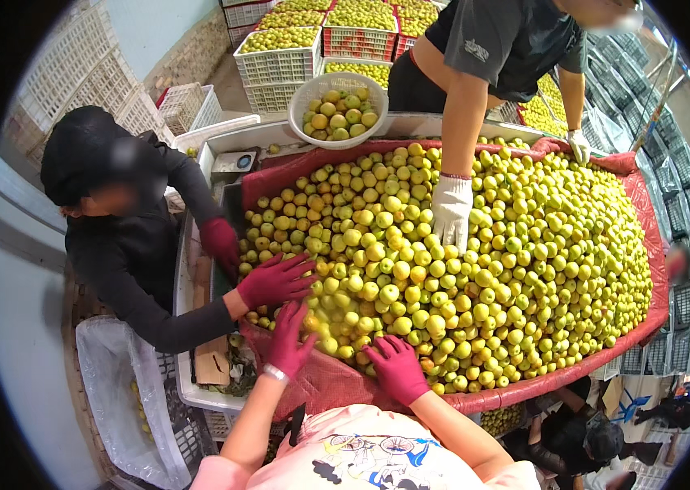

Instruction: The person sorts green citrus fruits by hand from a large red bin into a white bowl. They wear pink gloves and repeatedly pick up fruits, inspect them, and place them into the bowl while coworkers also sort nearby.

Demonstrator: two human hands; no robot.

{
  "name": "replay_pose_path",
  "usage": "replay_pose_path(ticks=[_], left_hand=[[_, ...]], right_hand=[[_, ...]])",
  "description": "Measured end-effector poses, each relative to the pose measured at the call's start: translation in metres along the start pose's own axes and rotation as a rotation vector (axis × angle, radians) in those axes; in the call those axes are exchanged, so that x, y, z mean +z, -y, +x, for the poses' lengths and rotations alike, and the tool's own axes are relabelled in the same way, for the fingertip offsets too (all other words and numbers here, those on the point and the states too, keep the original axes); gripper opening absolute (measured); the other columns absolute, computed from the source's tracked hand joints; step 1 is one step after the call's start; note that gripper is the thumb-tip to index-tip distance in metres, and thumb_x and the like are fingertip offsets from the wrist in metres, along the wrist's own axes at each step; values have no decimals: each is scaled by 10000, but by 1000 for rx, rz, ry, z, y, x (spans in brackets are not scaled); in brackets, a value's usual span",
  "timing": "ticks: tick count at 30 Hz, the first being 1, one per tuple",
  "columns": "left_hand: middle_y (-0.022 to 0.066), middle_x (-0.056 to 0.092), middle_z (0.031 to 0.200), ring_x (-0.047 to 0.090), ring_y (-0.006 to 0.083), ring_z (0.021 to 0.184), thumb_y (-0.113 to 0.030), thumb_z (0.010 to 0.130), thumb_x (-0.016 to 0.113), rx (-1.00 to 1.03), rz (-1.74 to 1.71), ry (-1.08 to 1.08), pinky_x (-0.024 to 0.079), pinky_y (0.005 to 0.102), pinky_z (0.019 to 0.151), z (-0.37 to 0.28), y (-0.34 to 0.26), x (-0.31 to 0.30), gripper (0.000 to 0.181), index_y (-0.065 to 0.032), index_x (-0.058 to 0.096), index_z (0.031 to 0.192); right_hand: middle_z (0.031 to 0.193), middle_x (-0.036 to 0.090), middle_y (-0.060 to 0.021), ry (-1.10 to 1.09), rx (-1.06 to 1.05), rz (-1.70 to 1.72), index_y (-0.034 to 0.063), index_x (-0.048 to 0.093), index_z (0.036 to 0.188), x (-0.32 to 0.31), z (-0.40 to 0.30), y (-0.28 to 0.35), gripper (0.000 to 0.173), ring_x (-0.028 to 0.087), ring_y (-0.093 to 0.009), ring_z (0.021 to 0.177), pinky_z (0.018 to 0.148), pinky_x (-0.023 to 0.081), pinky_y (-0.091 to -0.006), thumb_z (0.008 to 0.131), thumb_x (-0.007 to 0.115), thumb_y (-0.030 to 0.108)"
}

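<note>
A great heap of yellow-green round fruit [504,263] fills a table lined with red sheeting [480,401]. My left hand [290,343], in a crimson glove, is at the heap's near left edge, fingers spread beside the fruit and close to a co-worker's gloved hand [277,280]. My right hand [397,367], gloved alike, rests with spread fingers on fruit at the near edge; whether a fruit lies under the fingertips is hidden. Farther back, another person's white-gloved hand [452,211] presses into the heap.
At the far rim stands a white plastic basket [299,98] of fruit, with a small scale [235,162] left of it. A co-worker in black [130,263] leans in from the left above a plastic-lined crate [106,367]. Stacked fruit crates [284,67] stand behind; more people work at lower right.
</note>
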State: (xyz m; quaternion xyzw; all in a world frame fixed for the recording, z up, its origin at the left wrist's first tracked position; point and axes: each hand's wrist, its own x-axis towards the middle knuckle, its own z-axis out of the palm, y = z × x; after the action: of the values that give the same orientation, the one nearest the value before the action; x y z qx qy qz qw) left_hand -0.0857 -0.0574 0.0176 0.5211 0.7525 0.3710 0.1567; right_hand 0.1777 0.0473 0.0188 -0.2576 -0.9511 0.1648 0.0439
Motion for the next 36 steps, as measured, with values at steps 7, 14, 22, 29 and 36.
replay_pose_path(ticks=[7,14,22,29,36], left_hand=[[300,422,1453,421,449,1344,-362,881,749,-169,-108,-158,363,499,1119,87,40,91,701,-63,463,1448],[290,360,1485,365,462,1374,-421,747,854,-131,12,-89,339,523,1134,51,38,99,826,-87,508,1418],[224,428,1470,372,424,1381,-211,774,825,-92,-186,-164,330,511,1140,48,44,101,828,-74,424,1486],[195,464,1424,452,410,1308,-132,775,794,-35,-168,-218,377,502,1105,60,53,106,734,-123,487,1440],[143,582,1283,482,381,1267,-241,773,750,193,-89,43,348,506,1122,62,-1,80,612,-99,579,1344]], right_hand=[[1260,602,-145,-96,100,322,140,659,1219,-40,-18,-1,435,556,-397,1207,993,478,-489,792,710,76],[1153,659,-133,-320,127,412,83,696,1115,-60,59,-19,312,601,-369,1138,964,497,-452,821,687,-19],[1185,633,-159,-240,70,-195,106,652,1157,-11,233,-46,303,570,-359,1159,1017,428,-473,871,605,196],[980,673,-99,161,97,-298,161,738,952,-1,206,-25,216,601,-319,1004,853,450,-447,880,572,279],[947,648,-96,-94,46,-88,118,667,975,-25,135,-26,238,591,-323,1018,895,466,-462,791,689,268]])
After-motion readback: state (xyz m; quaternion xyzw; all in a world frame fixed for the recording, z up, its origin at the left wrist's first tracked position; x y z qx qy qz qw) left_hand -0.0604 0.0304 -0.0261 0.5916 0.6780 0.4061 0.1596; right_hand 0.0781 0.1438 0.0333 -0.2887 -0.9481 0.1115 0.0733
